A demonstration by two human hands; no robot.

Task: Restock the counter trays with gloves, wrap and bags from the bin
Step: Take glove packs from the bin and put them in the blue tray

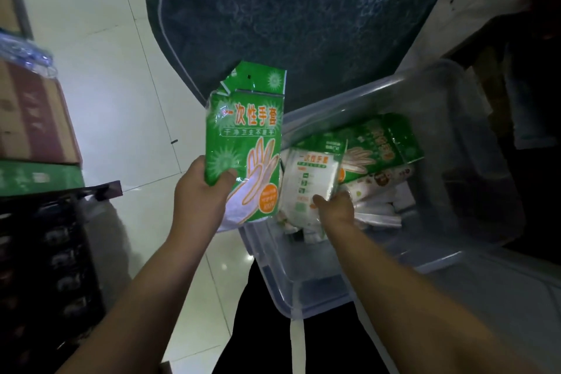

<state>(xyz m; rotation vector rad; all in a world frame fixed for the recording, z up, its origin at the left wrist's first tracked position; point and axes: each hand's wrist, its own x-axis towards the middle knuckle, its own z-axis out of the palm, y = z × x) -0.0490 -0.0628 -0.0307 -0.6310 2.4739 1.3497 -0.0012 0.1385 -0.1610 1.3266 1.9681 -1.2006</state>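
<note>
My left hand (203,191) grips the lower left corner of a green pack of disposable gloves (247,136), held upright over the floor just left of the bin. My right hand (335,206) reaches into the clear plastic bin (306,291) and pinches a white and green glove pack (309,182) by its lower edge. Another green glove pack (382,143) lies flat deeper in the bin, with white wrapped packets (376,209) beneath it.
A dark blue-grey mat (303,18) lies on the white tiled floor (121,76) beyond the bin. Stacked cardboard boxes (33,118) and a dark crate (51,252) stand at the left. Dark furniture borders the right side.
</note>
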